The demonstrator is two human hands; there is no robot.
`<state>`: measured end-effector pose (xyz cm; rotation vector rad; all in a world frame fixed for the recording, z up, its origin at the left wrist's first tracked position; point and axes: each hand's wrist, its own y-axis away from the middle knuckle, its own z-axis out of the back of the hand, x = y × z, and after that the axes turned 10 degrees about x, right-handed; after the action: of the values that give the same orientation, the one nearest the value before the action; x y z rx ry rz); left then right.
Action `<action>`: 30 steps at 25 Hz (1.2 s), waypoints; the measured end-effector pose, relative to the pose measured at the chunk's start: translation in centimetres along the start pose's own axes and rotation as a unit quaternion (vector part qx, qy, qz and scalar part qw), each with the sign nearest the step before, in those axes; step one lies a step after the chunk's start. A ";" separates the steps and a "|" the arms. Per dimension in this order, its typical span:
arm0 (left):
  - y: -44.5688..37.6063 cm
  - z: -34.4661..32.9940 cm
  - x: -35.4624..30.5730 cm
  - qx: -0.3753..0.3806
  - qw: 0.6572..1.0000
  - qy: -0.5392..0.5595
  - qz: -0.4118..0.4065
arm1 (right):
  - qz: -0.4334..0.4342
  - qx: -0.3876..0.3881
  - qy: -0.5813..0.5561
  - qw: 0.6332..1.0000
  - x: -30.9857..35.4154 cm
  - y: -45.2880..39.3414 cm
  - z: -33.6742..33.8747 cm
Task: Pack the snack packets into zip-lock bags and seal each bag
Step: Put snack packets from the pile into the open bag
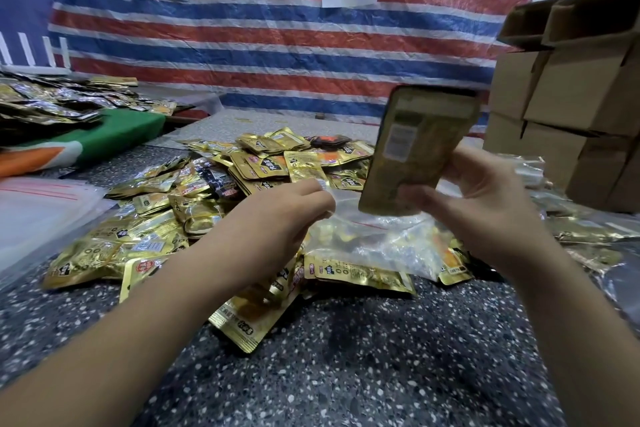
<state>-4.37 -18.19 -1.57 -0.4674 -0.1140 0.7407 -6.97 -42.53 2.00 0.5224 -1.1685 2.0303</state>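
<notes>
Packets [221, 191] lay in a large loose heap across the middle of the speckled table [346, 357], gold foil for the most part with a few dark ones among them; this unpacked stock was by far the greater share of the work in view. A second spread of packets [52, 100] covered the far left, beside a green cloth [121, 135]. Cardboard boxes [561, 114] were stacked at the right, against a striped tarp [277, 45] bearing two paper signs.

A flat stack of clear bags [38, 208] with red zip lines lay at the left edge, apparently unused. Further clear plastic lay at the right under the boxes; whether those were filled and sealed bags could not be told.

One open bag [367, 239] lay on the heap before the person, with some gold packets showing through it. Its red seal line appeared unjoined.

The left hand [277, 218] pinched the bag's mouth, fingers together on the plastic edge. The right hand [485, 204] held a stack [415, 149] of packets upright, just above the mouth, fingers clamped round its lower end.

Judgement: the task stood at an early stage. The bag in hand was part-filled and unsealed; the held stack was not yet inside, and no finished bag could be confirmed.
</notes>
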 end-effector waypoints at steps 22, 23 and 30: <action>-0.1 0.0 -0.9 -0.238 0.954 0.177 0.051 | -0.129 0.150 0.284 0.938 -0.6 0.6 -0.1; -0.1 0.0 -0.9 -0.249 0.947 0.194 0.056 | -0.111 0.124 0.276 0.947 -0.6 0.6 -0.3; -0.1 0.1 -1.0 -0.291 0.924 0.238 0.062 | -0.033 0.092 0.257 0.961 0.3 0.7 -0.3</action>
<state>-5.08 -18.92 -1.34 -1.2214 0.1610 0.6908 -7.66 -42.39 1.68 0.0991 -0.6465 2.0551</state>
